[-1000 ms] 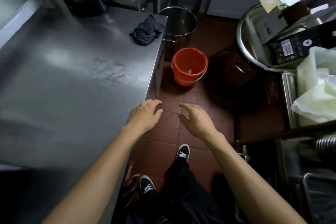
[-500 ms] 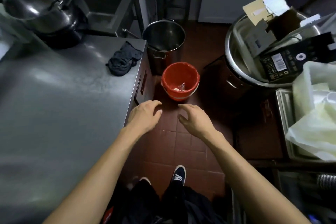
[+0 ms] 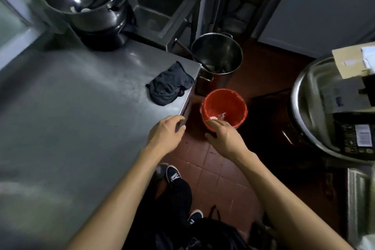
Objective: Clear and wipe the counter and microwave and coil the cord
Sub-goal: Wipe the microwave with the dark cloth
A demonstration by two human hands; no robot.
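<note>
At the counter (image 3: 71,117) corner my left hand (image 3: 165,136) hangs loosely curled, holding nothing; my right hand (image 3: 224,138) hovers relaxed and empty before the red bucket (image 3: 225,107). A dark cloth (image 3: 170,84) lies crumpled near the counter's edge.

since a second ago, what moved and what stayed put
The view has swung forward: the red bucket now sits just beyond the hands. The left hand has reached the counter edge; the right hand now overlaps the bucket's near rim. Both hold nothing. The dark cloth stayed near the corner.
</note>
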